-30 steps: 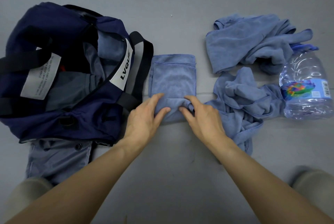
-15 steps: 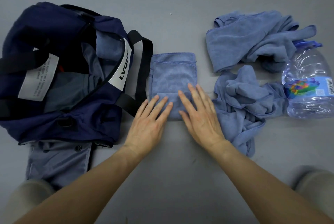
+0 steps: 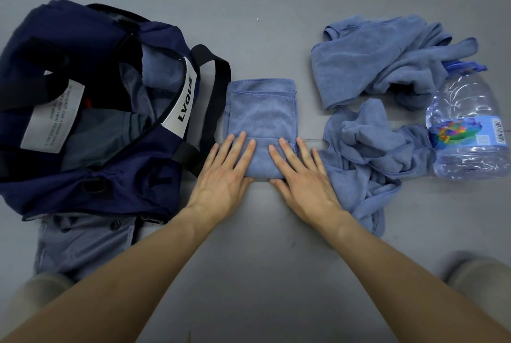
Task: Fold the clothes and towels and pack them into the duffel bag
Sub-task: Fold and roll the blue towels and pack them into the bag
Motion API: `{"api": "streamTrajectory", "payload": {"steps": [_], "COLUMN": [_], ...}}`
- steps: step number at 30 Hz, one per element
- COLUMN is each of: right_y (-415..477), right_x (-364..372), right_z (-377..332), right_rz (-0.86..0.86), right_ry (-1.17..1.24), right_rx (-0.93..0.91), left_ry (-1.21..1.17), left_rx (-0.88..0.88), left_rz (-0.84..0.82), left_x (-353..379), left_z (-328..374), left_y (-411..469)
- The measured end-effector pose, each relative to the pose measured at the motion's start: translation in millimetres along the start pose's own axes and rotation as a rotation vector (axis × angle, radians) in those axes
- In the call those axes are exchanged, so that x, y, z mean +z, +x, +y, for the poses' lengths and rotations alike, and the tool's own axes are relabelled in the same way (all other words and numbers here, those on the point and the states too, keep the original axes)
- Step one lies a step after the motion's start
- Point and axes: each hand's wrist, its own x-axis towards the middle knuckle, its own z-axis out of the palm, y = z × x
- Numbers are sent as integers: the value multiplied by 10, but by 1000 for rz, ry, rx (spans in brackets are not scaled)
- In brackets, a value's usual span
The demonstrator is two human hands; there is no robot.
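Note:
A folded blue towel (image 3: 261, 114) lies flat on the grey floor, just right of the navy duffel bag (image 3: 91, 182). My left hand (image 3: 224, 176) and my right hand (image 3: 301, 179) rest flat on the towel's near edge, fingers spread, gripping nothing. The bag is unzipped, with grey and blue cloth inside it. Two crumpled blue towels lie to the right, one far (image 3: 381, 60) and one near (image 3: 367, 157).
A clear plastic water bottle (image 3: 470, 126) lies at the right edge, touching both crumpled towels. A grey garment with buttons (image 3: 83, 243) sticks out from under the bag's near side. The bag's black strap (image 3: 213, 88) lies against the folded towel's left edge.
Both hands let go of the towel's near fold and flattened out, then slid apart along the near edge, pressing it down.

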Motion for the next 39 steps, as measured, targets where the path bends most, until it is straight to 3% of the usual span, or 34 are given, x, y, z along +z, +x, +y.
{"api": "streamTrajectory", "payload": {"steps": [5,10,15,18,22,25,29,34,39], "right_y": [2,-150,-191,-100,-48,-52,-50,7,19], "right_x": [-76,-172,-331,-376,-301,-206,-103,-101,-153], "right_z": [-26,-128,-125,-154,-162,-141,-93,-75,-53], "right_rz": [-2,112,121,123,274,284,130,0,20], "right_ry": [97,271,289,312,290,198,175,134,143], "right_rx": [30,99,213,264,154,37,2,24,-4], "left_ry": [-49,-230,-488,-517,-461,-409,-391,-132,-129], "left_rx": [1,-37,-260,-379,-474,-492,-433,33,106], "left_rz": [20,30,-114,-79,-52,-44,60,269,59], "left_x": [-37,-254,-475,-441,-430,-431,-394,-147,-74], "left_z": [-35,13,12,46,119,141,117,33,-158], "left_y": [4,-112,-184,-133,39,119,109,-34,-210]}}
